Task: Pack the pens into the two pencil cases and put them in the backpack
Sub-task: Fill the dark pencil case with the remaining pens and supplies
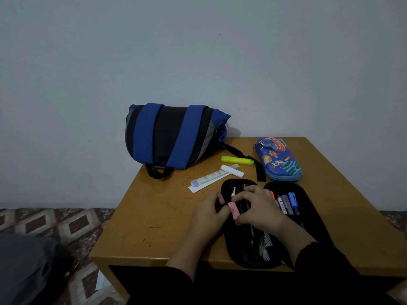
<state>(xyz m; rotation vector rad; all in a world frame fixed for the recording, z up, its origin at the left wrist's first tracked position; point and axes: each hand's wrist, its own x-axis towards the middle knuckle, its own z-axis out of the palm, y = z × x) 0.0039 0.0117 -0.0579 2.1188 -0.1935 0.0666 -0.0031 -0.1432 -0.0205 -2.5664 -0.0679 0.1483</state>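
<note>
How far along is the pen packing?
Partly done. The open black case already holds several pens. In hand: both hands, left and right, hold a pink eraser over it. Left: yellow highlighter, white stick and ruler lie loose on the table; the blue case looks closed; neither case is in the backpack.

Blue and black fabric backpack set at the rear left of the brown wooden table, blue space-print hard pencil case placed right of it, yellow highlighter laid between them, open black zip pencil case positioned in front.
</note>
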